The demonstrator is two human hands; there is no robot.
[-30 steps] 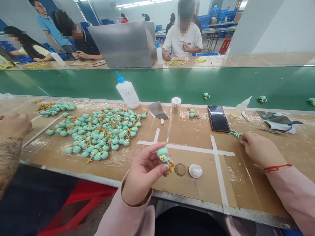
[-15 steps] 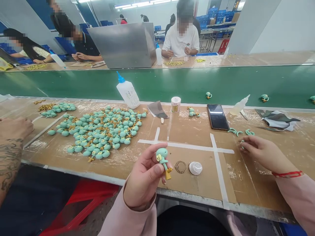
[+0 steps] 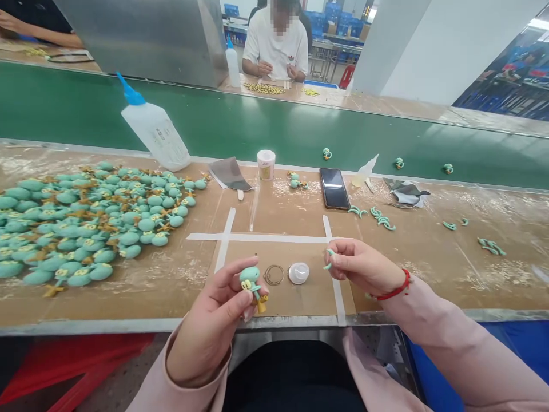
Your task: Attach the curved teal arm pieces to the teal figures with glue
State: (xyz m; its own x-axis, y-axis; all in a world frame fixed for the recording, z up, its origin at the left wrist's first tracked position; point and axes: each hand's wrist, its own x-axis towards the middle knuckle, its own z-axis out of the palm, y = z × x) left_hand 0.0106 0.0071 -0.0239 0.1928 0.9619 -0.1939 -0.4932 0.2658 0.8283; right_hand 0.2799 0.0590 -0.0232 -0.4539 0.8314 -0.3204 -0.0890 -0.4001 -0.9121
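Between thumb and fingers, my left hand (image 3: 221,306) grips a small figurine (image 3: 250,278) with a mint-green head, yellow eyes and a mustard-coloured lower part. My right hand (image 3: 362,264) pinches a thin curved mint-green piece (image 3: 329,259), apart from the figurine. On the table between the hands lie a brass-coloured ring (image 3: 274,275) and a small white round dish (image 3: 298,273). More curved green pieces (image 3: 382,218) lie beyond my right hand. A large heap of similar figurines (image 3: 92,223) covers the table on the left.
Behind the hands stand a blue-tipped bottle (image 3: 156,134), leaning, and a white tub (image 3: 266,165). A phone (image 3: 334,189) and a soft dropper bottle (image 3: 364,173) lie to the right. The green belt (image 3: 274,123) carries several figurines; a person in white (image 3: 277,43) sits across it.
My right hand has come from the curved pieces on the right toward my left hand, bringing one piece. The view has turned right; the neighbour's tattooed arm is out of sight.
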